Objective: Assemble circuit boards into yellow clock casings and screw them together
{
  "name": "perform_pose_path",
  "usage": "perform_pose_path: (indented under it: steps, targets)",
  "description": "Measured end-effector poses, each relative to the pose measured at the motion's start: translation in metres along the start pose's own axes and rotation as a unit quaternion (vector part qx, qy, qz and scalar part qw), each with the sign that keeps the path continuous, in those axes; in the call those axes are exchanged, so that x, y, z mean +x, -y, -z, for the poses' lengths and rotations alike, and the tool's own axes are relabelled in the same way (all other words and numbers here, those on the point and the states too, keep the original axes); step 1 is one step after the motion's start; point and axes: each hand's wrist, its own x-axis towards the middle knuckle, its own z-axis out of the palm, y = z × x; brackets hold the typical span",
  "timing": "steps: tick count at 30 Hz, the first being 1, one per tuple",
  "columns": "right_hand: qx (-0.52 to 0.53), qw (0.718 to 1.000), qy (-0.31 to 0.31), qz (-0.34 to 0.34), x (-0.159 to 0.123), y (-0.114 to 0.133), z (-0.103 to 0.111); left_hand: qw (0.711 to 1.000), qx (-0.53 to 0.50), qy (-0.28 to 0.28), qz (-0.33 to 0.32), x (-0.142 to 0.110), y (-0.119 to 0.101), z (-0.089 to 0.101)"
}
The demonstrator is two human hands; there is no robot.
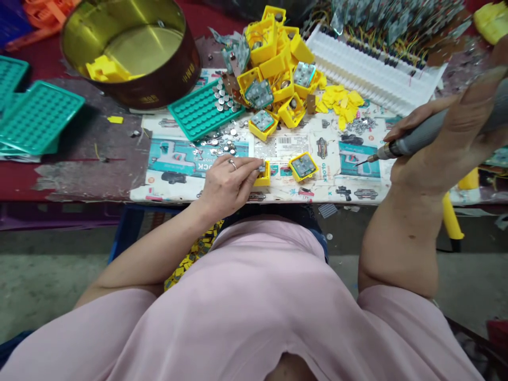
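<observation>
My left hand [227, 182] rests on the table near its front edge, its fingers closed on a small yellow plastic case [263, 175] that they partly cover. Something grey shows inside that case by the fingertips. Just right of it lies another yellow case [304, 167] with a grey-green circuit board in it. Off to the right, my right hand [432, 143] is wrapped round a grey electric screwdriver [420, 132]. The thin bit points left and down, apart from both cases.
Yellow cases [273, 69] with circuit boards are heaped at the back. Button cells lie on and before a teal tray [202, 111]. A round metal tin [130, 58] stands back left, a white rack [369, 69] with wired boards back right. Yellow pieces [337, 103] lie between.
</observation>
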Motion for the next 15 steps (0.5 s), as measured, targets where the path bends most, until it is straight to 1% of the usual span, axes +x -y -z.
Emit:
perform_pose_path:
  steps: [1,2,4,7,9,11,13,15]
  targets:
    - [0.001,1.000,-0.002,0.026,0.000,-0.001,0.001,1.000,0.001,-0.011,-0.002,0.000,0.001,-0.001]
    - [-0.006,0.999,-0.001,0.039,0.000,-0.002,0.002,1.000,0.002,-0.023,-0.004,0.000,0.002,-0.002]
    - [-0.030,0.999,0.014,0.041,0.002,-0.005,0.006,0.999,0.003,-0.042,-0.005,0.000,0.003,-0.005]
    - [-0.013,0.997,0.018,0.076,0.005,-0.010,0.013,0.999,0.007,-0.043,-0.001,-0.001,0.002,-0.006]
    - [-0.010,0.995,0.000,0.099,0.006,-0.013,0.018,0.999,0.014,-0.030,-0.001,-0.003,-0.001,-0.006]
    - [-0.037,0.994,-0.016,0.102,0.005,-0.013,0.023,1.000,0.010,-0.008,-0.004,-0.005,-0.004,-0.004]
    - [-0.059,0.993,-0.028,0.095,0.002,-0.011,0.026,1.000,-0.004,0.024,0.002,-0.007,-0.007,0.000]
    - [-0.092,0.990,-0.039,0.104,-0.003,-0.004,0.028,0.998,-0.014,0.058,0.017,-0.006,-0.009,0.005]
